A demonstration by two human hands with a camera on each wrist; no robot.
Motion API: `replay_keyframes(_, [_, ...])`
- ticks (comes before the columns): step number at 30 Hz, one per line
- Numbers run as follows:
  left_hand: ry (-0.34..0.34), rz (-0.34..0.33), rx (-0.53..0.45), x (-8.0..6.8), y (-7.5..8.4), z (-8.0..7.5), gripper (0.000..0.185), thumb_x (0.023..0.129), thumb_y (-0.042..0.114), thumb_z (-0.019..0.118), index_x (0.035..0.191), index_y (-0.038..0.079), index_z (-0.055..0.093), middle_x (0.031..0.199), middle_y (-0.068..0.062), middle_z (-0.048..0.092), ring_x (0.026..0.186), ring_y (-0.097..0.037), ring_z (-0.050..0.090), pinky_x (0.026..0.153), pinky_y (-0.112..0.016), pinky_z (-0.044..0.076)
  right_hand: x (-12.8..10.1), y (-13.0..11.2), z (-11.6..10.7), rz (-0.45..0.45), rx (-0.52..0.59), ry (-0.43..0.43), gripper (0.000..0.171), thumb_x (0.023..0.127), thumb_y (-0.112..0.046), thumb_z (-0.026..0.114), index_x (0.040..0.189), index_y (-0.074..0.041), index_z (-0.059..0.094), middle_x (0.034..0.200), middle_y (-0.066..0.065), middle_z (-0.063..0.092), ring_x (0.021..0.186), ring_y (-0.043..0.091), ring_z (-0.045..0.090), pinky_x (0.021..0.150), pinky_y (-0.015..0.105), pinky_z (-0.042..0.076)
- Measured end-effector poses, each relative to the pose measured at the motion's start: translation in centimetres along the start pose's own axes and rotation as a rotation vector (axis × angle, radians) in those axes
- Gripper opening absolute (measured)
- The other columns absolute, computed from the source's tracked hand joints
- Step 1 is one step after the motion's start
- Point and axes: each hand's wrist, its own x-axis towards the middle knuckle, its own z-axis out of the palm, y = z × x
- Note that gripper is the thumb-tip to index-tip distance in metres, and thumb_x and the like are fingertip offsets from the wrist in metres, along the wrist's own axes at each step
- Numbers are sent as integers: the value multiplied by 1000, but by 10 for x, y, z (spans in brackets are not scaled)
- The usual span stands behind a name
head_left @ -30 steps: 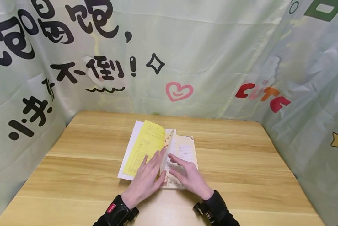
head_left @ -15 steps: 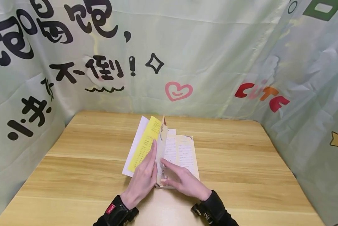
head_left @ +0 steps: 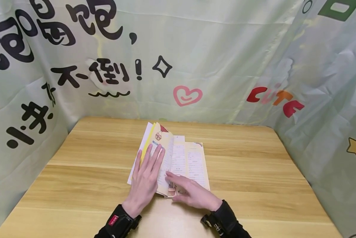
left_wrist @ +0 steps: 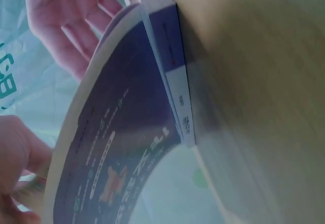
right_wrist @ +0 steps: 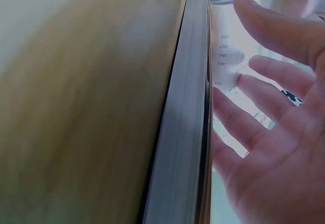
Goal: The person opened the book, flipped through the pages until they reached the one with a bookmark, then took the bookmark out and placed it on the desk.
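Flattening turned pages of book (head_left: pixel 180 162) | both hands (head_left: pixel 148 175) now open, fingers straight

Light wooden counter (head_left: pixel 85 185) with plank grain, enclosed at back and both sides by printed green fabric (head_left: pixel 225 59). A single open book (head_left: pixel 189 162) lies flat near its centre, spine toward the near edge.

Book (head_left: pixel 178 162) print too small to read, table (right_wrist: pixel 76 107) blurred in wrist views
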Motion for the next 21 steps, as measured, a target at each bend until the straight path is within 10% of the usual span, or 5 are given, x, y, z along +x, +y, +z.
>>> replay_keyframes(10, [-198, -60, 76, -6, -3, 1, 75, 65, -16, 72, 135, 7, 61, 140, -13, 63, 131, -29, 60, 124, -56, 26, -2, 3, 1, -6, -19, -75, 71, 89, -19, 75, 153, -11, 44, 167, 4, 28, 153, 25, 33, 124, 45, 33])
replay_keyframes(21, [-443, -32, -140, -14, -4, 10, 59, 80, -20, 61, 137, -4, 58, 150, -17, 53, 138, -30, 54, 119, -44, 41, -5, 7, -5, 48, -26, -117, 74, 90, -23, 74, 155, -9, 39, 166, 5, 31, 153, 27, 31, 126, 51, 26])
